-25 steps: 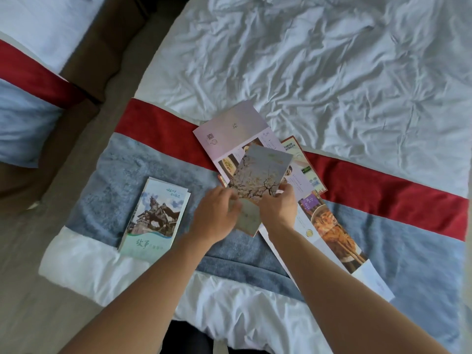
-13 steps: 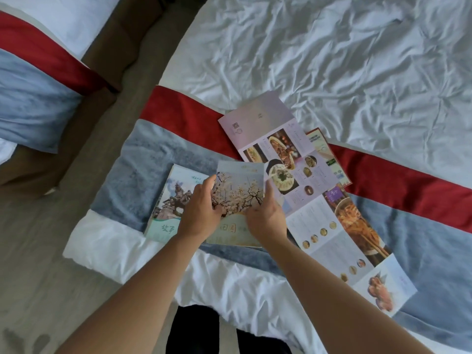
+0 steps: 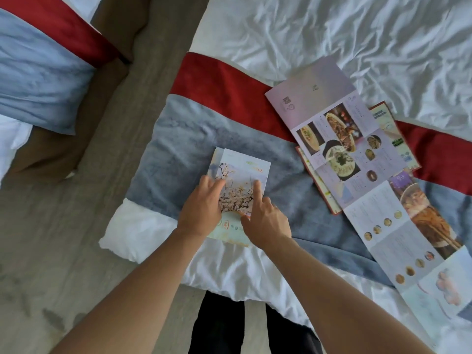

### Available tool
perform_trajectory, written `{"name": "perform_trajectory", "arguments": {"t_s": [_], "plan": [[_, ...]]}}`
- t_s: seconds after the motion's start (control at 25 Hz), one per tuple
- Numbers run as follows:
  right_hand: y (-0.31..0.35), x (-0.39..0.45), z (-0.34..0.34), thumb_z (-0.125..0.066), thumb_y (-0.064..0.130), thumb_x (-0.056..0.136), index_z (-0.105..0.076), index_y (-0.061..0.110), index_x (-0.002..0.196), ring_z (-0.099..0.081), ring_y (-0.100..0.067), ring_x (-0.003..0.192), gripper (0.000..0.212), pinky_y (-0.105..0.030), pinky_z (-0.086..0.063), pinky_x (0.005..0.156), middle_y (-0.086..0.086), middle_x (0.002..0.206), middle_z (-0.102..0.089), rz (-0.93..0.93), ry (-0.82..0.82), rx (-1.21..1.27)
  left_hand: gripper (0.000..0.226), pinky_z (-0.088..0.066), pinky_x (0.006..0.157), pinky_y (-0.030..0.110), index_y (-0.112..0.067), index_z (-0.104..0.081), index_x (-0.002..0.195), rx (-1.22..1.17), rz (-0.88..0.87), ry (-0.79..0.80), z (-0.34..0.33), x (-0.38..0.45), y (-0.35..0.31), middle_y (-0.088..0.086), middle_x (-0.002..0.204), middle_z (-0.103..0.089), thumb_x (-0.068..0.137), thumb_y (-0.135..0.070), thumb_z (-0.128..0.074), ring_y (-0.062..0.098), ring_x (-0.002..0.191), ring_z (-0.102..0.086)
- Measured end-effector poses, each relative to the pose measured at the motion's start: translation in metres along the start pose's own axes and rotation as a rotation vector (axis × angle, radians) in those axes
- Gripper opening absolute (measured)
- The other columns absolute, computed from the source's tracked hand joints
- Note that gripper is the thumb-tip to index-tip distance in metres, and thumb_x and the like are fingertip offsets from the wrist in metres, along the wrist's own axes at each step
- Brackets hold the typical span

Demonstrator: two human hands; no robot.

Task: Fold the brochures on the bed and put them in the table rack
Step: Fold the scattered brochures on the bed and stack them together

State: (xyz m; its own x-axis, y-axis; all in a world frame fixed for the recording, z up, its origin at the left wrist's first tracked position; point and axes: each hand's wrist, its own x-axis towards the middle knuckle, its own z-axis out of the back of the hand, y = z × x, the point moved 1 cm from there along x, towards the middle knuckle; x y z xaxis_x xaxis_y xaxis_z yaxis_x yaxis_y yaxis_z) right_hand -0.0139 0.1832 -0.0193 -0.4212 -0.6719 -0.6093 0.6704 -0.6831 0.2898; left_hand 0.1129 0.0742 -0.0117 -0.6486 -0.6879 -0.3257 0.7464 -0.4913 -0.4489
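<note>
Stacking is what has just happened: the folded blossom brochure (image 3: 241, 182), which a second ago was held up over the open food leaflets, now lies flat on the blue band of the bed runner (image 3: 178, 139), squared on top of the folded brochure with the statue cover (image 3: 214, 159) that lay there alone before. Only a thin strip of that lower brochure shows along the left edge. By my reading, two brochures are folded and gathered into one pile near the foot of the bed, so the folding is partly done and nothing has gone to the table rack, which is not in view.

Both hands have come down with the paper. The left hand (image 3: 201, 208) rests palm-down on the pile's left side, fingers fairly straight and spread over the cover, pressing rather than gripping. The right hand (image 3: 265, 223) lies on the lower right part, its index finger stretched forward along the blossom picture and the other fingers loosely bent; it holds nothing, only touches the sheet. Both forearms reach in from the bottom of the view.

Still unfolded, the long food brochure (image 3: 378, 200) stretches diagonally to the right, lying over a red-edged brochure (image 3: 393, 139) on the red stripe.
</note>
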Motion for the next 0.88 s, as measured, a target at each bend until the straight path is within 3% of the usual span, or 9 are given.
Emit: {"name": "perform_trajectory", "arguments": {"t_s": [0.2, 0.36, 0.72, 0.8, 0.88], "plan": [[0.013, 0.015, -0.02, -0.056, 0.043, 0.094, 0.014, 0.023, 0.156, -0.057, -0.029, 0.107, 0.095, -0.041, -0.047, 0.077, -0.008, 0.122, -0.053, 0.017, 0.018, -0.036, 0.049, -0.051, 0.073, 0.044, -0.013, -0.053, 0.13, 0.09, -0.03, 0.075, -0.009, 0.01, 0.031, 0.012, 0.113, -0.046, 0.083, 0.002, -0.057, 0.032, 0.089, -0.057], [0.016, 0.022, -0.025, -0.057, 0.045, 0.094, 0.013, 0.022, 0.156, -0.056, -0.028, 0.109, 0.097, -0.042, -0.048, 0.081, -0.007, 0.122, -0.054, -0.013, 0.021, -0.064, 0.055, -0.049, 0.083, 0.043, -0.016, -0.05, 0.134, 0.172, -0.07, 0.071, -0.016, 0.014, 0.037, 0.013, 0.12, -0.044, 0.082, -0.001, -0.061, 0.032, 0.1, -0.051], [0.024, 0.032, -0.03, -0.054, 0.048, 0.097, 0.016, 0.017, 0.157, -0.055, -0.025, 0.107, 0.097, -0.039, -0.047, 0.082, -0.007, 0.121, -0.056, -0.053, 0.053, -0.196, 0.056, -0.045, 0.086, 0.04, -0.02, -0.049, 0.135, 0.28, -0.076, 0.116, -0.019, 0.022, 0.04, 0.011, 0.127, -0.045, 0.082, -0.009, -0.065, 0.028, 0.103, -0.052], [0.025, 0.03, -0.023, -0.054, 0.044, 0.097, 0.01, 0.02, 0.158, -0.056, -0.026, 0.106, 0.091, -0.039, -0.046, 0.081, -0.007, 0.118, -0.058, -0.054, 0.066, -0.181, 0.05, -0.038, 0.085, 0.038, -0.023, -0.055, 0.127, 0.381, -0.087, 0.117, -0.011, 0.026, 0.033, 0.008, 0.124, -0.048, 0.08, -0.018, -0.07, 0.027, 0.103, -0.052], [0.024, 0.029, -0.007, -0.053, 0.037, 0.096, -0.006, 0.024, 0.156, -0.057, -0.027, 0.102, 0.077, -0.039, -0.044, 0.075, -0.007, 0.114, -0.06, -0.052, 0.055, -0.133, 0.042, -0.034, 0.085, 0.038, -0.024, -0.059, 0.118, 0.447, -0.091, 0.125, -0.001, 0.033, 0.023, 0.004, 0.118, -0.052, 0.079, -0.03, -0.072, 0.025, 0.102, -0.052]]}}
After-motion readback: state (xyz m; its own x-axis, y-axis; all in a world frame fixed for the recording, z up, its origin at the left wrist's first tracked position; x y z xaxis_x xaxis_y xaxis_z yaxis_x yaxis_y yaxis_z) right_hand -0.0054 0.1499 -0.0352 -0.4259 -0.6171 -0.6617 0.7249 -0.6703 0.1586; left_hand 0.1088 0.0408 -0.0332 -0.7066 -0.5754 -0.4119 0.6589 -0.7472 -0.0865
